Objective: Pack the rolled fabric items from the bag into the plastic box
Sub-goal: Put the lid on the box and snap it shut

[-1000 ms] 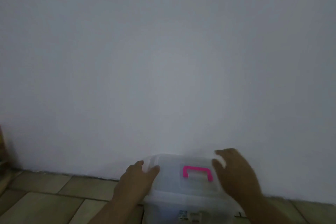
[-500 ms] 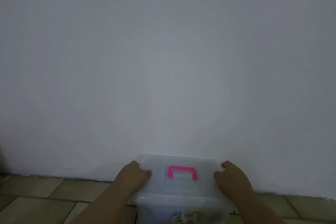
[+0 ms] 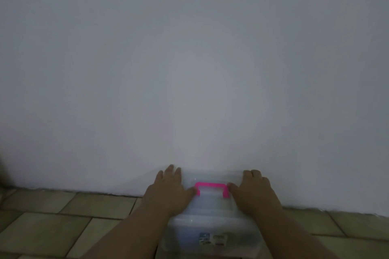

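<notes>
Left hand (image 3: 168, 191) and right hand (image 3: 252, 193) shift inward, flat on the lid (image 3: 211, 203) flanking the pink handle (image 3: 211, 185). Probably sealing the plastic box (image 3: 189, 237).

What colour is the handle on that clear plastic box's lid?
Bright pink; the plastic handle shows best in the head view.

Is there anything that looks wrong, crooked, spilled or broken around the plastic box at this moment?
Nothing stands out. The plastic box stands upright on the tiled floor, its lid on; the left hand and right hand rest on it beside the pink handle. No spill or crack shows, though the picture is dim.
</notes>
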